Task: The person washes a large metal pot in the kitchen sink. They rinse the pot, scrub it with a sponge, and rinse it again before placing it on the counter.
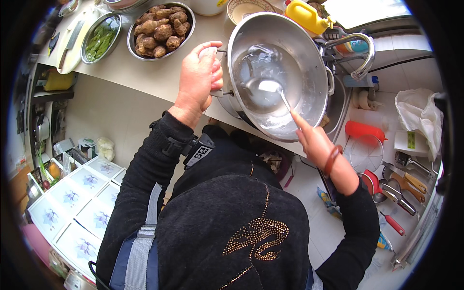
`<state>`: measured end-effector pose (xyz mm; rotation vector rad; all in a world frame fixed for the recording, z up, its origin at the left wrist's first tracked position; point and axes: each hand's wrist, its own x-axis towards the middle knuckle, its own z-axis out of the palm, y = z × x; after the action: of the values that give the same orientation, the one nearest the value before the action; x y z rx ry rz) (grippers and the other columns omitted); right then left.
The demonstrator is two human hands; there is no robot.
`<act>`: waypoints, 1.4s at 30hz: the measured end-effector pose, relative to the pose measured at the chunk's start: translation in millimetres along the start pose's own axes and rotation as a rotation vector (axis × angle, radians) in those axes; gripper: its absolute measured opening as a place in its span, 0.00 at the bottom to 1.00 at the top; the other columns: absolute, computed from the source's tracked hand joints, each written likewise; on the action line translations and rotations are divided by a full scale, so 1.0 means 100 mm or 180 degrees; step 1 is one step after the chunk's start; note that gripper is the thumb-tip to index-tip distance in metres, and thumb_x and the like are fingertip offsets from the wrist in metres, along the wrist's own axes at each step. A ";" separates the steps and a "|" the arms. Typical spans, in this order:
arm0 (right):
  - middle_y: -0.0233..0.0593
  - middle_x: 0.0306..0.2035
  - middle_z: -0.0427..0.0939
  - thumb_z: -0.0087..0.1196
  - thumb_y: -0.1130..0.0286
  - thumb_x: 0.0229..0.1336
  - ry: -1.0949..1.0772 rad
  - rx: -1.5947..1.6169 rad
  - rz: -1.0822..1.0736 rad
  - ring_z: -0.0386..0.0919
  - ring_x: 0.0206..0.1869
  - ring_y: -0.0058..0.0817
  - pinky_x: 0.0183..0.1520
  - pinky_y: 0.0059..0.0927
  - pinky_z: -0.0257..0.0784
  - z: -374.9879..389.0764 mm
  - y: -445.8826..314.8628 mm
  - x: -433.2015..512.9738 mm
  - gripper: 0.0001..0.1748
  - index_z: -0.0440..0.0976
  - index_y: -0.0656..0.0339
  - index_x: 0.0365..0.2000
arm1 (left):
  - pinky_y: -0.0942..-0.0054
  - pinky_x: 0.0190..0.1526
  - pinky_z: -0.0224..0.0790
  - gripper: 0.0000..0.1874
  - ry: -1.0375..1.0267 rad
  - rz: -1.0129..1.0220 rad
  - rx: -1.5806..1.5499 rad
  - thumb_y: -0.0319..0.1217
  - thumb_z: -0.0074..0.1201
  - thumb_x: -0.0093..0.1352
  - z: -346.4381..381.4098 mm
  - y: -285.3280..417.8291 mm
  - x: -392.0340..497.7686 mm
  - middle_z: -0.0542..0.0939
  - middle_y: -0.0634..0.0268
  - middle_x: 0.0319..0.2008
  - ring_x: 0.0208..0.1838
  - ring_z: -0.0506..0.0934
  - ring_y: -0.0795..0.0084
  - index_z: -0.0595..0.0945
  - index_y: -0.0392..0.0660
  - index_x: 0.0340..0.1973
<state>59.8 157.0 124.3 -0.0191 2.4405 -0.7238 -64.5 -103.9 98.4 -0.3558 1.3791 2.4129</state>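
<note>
A large steel pot (308, 58) is tilted at the edge of the sink, with cloudy liquid (290, 69) pooled inside. My left hand (201, 74) grips the pot's side handle (216, 93). In my right hand (315, 145) is the thin handle of a metal ladle (270, 87); its bowl rests in the liquid. The pot's second handle (330, 80), on the far side, is free. Whether the pot's base touches the counter or the sink is hidden.
Left of the pot, the counter (119, 74) holds a steel bowl of taro-like roots (163, 30), a bowl of green pods (103, 38) and a knife (71, 43) on a cutting board (78, 58). A curved faucet (369, 54) and yellow jug (306, 16) stand close behind the pot.
</note>
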 end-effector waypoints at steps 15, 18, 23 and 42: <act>0.63 0.24 0.74 0.44 0.75 0.62 0.0588 -0.0213 -0.0165 0.75 0.29 0.56 0.34 0.45 0.69 0.10 -0.01 0.59 0.30 0.54 0.51 0.63 | 0.84 0.15 0.45 0.11 0.0026 -0.0013 0.0253 0.31 0.42 0.73 -0.10 -0.02 0.11 0.59 0.76 0.16 0.15 0.55 0.87 0.71 0.38 0.46; 0.65 0.26 0.73 0.44 0.75 0.62 0.0900 -0.0277 0.0038 0.75 0.33 0.58 0.36 0.48 0.67 0.10 -0.03 0.75 0.30 0.53 0.50 0.63 | 0.84 0.15 0.45 0.11 -0.0106 0.0045 0.0188 0.31 0.42 0.73 -0.10 -0.04 0.13 0.59 0.76 0.16 0.15 0.55 0.86 0.71 0.38 0.46; 0.66 0.27 0.73 0.44 0.76 0.60 0.0497 -0.0340 0.0021 0.74 0.33 0.60 0.37 0.49 0.67 0.07 0.12 0.48 0.32 0.52 0.51 0.64 | 0.84 0.16 0.46 0.11 0.0002 -0.0012 0.0194 0.31 0.42 0.73 -0.10 -0.02 0.10 0.60 0.75 0.16 0.15 0.55 0.86 0.70 0.38 0.46; 0.62 0.21 0.72 0.42 0.77 0.61 0.0217 0.0043 0.0015 0.71 0.27 0.59 0.34 0.43 0.69 0.15 0.04 0.12 0.31 0.52 0.54 0.64 | 0.84 0.16 0.47 0.11 -0.0025 -0.0161 0.0226 0.31 0.41 0.73 -0.18 -0.01 0.15 0.60 0.74 0.18 0.16 0.55 0.86 0.70 0.38 0.46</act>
<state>58.6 150.6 105.8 0.0169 2.4993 -0.7499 -76.7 -116.3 83.5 -0.3585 1.4309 2.3159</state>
